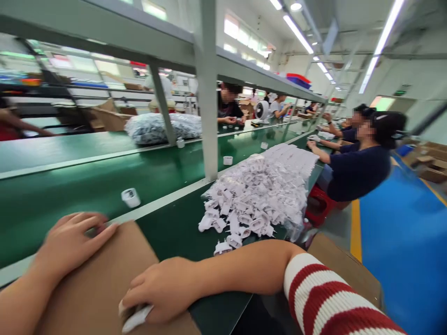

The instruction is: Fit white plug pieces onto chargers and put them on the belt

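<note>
My left hand lies flat with fingers stretched on a brown cardboard sheet at the near edge of the green bench. My right hand, at the end of a red and white striped sleeve, is curled round a small white plastic part over the cardboard's front edge. A big heap of white plastic parts lies on the bench just beyond my right forearm.
A green conveyor belt carries single white parts past a grey post. A bagged heap sits behind. Seated people work along the line to the right, over a blue floor. A cardboard box stands below.
</note>
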### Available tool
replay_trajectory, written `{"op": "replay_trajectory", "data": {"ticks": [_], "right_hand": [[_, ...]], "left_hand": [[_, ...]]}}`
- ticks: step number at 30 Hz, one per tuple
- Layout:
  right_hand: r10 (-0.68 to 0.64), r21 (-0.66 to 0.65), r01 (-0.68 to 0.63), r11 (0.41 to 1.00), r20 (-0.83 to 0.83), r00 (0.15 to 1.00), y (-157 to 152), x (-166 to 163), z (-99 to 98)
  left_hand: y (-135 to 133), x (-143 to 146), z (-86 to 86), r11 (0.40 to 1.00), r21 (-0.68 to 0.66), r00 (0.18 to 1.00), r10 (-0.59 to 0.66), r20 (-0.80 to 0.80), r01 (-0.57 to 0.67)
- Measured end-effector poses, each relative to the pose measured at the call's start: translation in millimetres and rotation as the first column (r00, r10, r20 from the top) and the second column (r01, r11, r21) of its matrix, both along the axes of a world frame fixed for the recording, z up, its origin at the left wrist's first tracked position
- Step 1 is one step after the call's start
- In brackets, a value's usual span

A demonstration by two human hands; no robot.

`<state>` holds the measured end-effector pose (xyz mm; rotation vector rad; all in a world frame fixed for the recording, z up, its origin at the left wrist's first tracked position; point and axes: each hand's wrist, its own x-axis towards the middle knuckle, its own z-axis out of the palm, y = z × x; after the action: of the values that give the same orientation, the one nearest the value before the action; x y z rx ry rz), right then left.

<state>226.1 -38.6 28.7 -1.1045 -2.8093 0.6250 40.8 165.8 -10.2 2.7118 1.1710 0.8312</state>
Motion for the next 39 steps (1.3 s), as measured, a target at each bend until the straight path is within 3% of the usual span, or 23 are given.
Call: {"op": "replay_trajectory", "data": {"ticks": [6,8,10,12,14,17,20,25,28,31,35,39], "right_hand": [[-0.041,0.086,0.041,0.995,-0.001,0.999,-1.0,5.1,-14.7],[-0.034,0.109,0.037,0.993,-0.032,0.999,2.8,10.6,-10.9],[-0.116,0.172,0.124,0.977,-0.058,0.992,5.7,20.9,0.9],[-0.304,0.256,0.304,0.918,-0.039,0.952,5.8,35.9,19.6],[-0.516,0.337,0.478,0.811,0.029,0.856,3.0,53.4,40.5],[-0.667,0.365,0.573,0.733,0.222,0.711,-1.4,76.0,62.8],[-0.662,0.287,0.597,0.749,0.36,0.657,2.1,85.7,66.2],[-0.628,0.197,0.602,0.774,0.367,0.687,18.9,86.4,56.8],[-0.624,0.161,0.603,0.781,0.216,0.751,22.0,87.9,56.2],[-0.614,0.063,0.623,0.779,-0.12,0.78,22.2,89.4,53.4],[-0.614,-0.114,0.619,0.777,-0.353,0.706,30.3,89.9,39.2],[-0.643,-0.297,0.584,0.756,-0.507,0.574,41.6,87.2,24.2]], "left_hand": [[9.6,-9.6,-13.6,0.999,0.006,0.999,0.04,-0.008,-0.04],[11.2,-10.8,-14.5,0.997,0.014,0.997,0.072,-0.004,-0.072],[10.5,-10.5,-14.3,0.992,0.026,0.992,0.119,0.041,-0.12],[8.6,-8.1,-13.2,0.981,-0.004,0.975,0.194,0.111,-0.195],[6.3,-4.2,-11.7,0.966,-0.084,0.954,0.255,0.158,-0.244],[3.4,1.5,-10.5,0.958,-0.167,0.953,0.258,0.158,-0.232],[2.7,3.1,-13.9,0.971,-0.141,0.975,0.206,0.088,-0.192],[8.6,0.4,-27.4,0.955,-0.152,0.967,0.25,-0.051,-0.255],[10.2,1.5,-29.8,0.936,-0.178,0.952,0.304,-0.032,-0.304],[6.3,5.1,-21.3,0.938,-0.175,0.943,0.319,0.091,-0.3],[-11.2,4.9,4.0,0.945,-0.186,0.921,0.308,0.24,-0.268],[-58.9,-4.9,28.1,0.947,-0.276,0.895,0.261,0.362,-0.164]]}}
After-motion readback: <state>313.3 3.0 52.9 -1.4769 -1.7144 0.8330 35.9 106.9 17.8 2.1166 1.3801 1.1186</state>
